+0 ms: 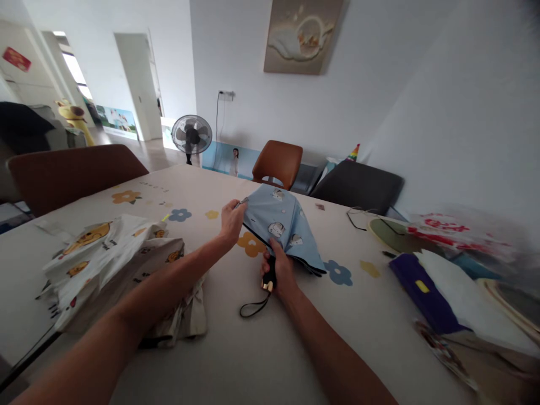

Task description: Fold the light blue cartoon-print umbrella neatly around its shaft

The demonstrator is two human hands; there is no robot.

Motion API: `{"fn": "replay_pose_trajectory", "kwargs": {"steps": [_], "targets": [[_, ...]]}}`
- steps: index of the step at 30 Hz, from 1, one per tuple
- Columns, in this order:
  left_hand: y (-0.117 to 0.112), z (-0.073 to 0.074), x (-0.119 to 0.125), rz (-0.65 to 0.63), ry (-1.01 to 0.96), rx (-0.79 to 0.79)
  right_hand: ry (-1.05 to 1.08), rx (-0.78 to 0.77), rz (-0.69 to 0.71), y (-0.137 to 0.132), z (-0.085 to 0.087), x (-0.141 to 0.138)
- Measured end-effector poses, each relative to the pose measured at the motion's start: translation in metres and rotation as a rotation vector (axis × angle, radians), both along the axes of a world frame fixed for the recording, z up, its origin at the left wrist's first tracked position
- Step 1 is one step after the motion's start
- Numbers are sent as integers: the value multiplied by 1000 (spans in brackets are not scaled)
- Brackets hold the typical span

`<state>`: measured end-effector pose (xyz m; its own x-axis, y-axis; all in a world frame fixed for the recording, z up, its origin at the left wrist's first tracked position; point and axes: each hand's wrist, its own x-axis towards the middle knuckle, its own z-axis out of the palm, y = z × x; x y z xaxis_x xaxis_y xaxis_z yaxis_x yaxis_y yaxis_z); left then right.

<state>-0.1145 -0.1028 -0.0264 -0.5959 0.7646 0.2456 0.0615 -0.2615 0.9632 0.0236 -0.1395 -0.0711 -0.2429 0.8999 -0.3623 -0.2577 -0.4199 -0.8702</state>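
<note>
A light blue folding umbrella (276,216) with small printed animal figures is partly folded, its canopy hanging in loose panels above the table. My right hand (280,269) is wrapped round its black handle and the lower canopy edge. A black wrist strap (253,308) dangles from the gold-coloured handle end. At the canopy's left edge, my left hand (233,220) pinches the fabric near a rib tip. Left of my forearm lies a second umbrella (101,253), cream with yellow bear prints, crumpled on the table and partly hidden by my left arm.
The table (219,360) has a flower-print cover. On its right lie glasses (356,220), a purple item (426,292), a red-and-white plastic bag (459,230) and papers. Chairs (278,160) stand along the far side, with a fan (192,135) behind.
</note>
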Motion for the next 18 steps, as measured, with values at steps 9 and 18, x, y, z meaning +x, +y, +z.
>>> {"fn": "replay_pose_trajectory", "kwargs": {"steps": [9,18], "targets": [[19,-26,-17,47,241,-306,-109,119,-92,-4,-6,-9],[-5,-14,54,-266,980,97,-242,254,-26,-3,-6,-8]]}}
